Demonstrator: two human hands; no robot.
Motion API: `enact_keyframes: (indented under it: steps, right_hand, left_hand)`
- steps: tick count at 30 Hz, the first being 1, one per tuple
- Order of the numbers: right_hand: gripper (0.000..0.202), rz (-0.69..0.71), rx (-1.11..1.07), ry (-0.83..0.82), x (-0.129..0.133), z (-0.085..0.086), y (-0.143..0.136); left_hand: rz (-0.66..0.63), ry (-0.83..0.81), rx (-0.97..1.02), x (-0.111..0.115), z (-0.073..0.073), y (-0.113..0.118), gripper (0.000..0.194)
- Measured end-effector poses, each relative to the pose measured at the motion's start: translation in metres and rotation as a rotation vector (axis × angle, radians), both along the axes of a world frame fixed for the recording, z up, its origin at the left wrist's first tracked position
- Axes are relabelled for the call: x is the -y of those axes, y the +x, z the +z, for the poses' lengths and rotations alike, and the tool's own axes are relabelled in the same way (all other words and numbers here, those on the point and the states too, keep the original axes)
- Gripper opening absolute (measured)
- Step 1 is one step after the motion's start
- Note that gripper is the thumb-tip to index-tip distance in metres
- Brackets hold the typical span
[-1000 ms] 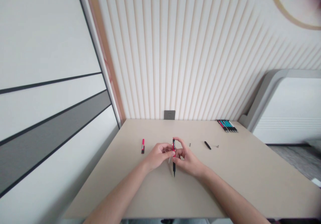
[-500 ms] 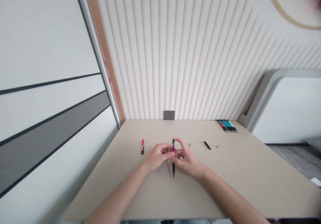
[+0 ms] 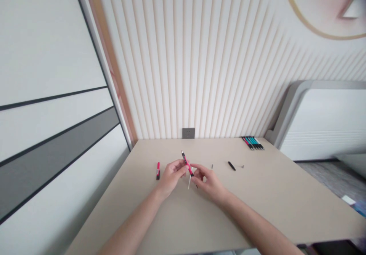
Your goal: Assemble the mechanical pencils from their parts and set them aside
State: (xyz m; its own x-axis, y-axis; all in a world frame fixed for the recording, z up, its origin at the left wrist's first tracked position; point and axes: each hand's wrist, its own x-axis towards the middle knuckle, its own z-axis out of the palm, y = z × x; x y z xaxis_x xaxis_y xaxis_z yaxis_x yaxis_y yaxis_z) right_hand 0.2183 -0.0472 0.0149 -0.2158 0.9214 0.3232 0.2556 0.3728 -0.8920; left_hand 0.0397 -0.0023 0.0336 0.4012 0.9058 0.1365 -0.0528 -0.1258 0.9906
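A pink-and-black pen [image 3: 187,164] is held slanted above the table in front of me. My left hand [image 3: 174,174] pinches its middle between thumb and fingers. Lower down, my right hand [image 3: 208,178] grips the black section and covers most of it; a dark end shows below the fingers. The pen's silver-tipped end points up and to the left. A thin white stick [image 3: 189,182] shows between the hands; I cannot tell whether it is held or lies on the table. To the left lies a pink-and-black piece [image 3: 158,170].
On the beige table [image 3: 171,224], right of my hands, lie a tiny metal piece [image 3: 212,166], a black pen part [image 3: 231,165] and a small grey piece [image 3: 243,166]. Several pens [image 3: 252,143] lie in a row at the back right. A wall socket [image 3: 188,133] sits behind.
The pen has turned from nearly upright to a slant, its upper end now leaning left. My right index finger has come down from the pen's top, and my right hand holds the lower part.
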Motion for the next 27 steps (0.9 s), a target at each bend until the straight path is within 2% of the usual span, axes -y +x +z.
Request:
enact_keyframes:
  steps: [2,5,9,11,13,15,18,22,27]
  right_hand:
    - [0.033,-0.139,0.025,0.038,-0.004,0.003,0.008]
    - [0.035,-0.391,0.054,0.061,-0.021,0.007,0.037]
    - [0.04,-0.691,0.243,0.01,-0.055,0.008,0.111]
    - [0.04,-0.817,0.436,-0.05,-0.068,0.008,0.152]
    - [0.036,-0.92,0.701,-0.186,-0.076,0.006,0.189]
    - [0.032,-0.955,0.779,-0.254,-0.079,0.004,0.217]
    - [0.03,-0.98,0.856,-0.319,-0.08,-0.003,0.241]
    - [0.028,-0.995,0.927,-0.365,-0.089,-0.014,0.251]
    - [0.031,-1.034,0.962,-0.36,-0.1,-0.027,0.252]
  left_hand:
    - [0.048,0.053,-0.053,-0.003,-0.003,-0.002,0.037]
    - [0.119,0.213,-0.244,-0.005,-0.007,-0.007,0.033]
    - [0.07,0.472,-0.486,-0.004,-0.01,-0.009,0.023]
    - [0.026,0.529,-0.532,-0.002,-0.009,-0.008,0.024]
    - [0.006,0.545,-0.562,-0.001,-0.008,-0.007,0.024]
    - [0.003,0.55,-0.586,-0.002,-0.008,-0.007,0.025]
    - [-0.011,0.555,-0.613,-0.003,-0.007,-0.007,0.025]
    - [-0.02,0.555,-0.635,-0.002,-0.008,-0.007,0.024]
    - [0.008,0.563,-0.636,-0.002,-0.008,-0.007,0.023]
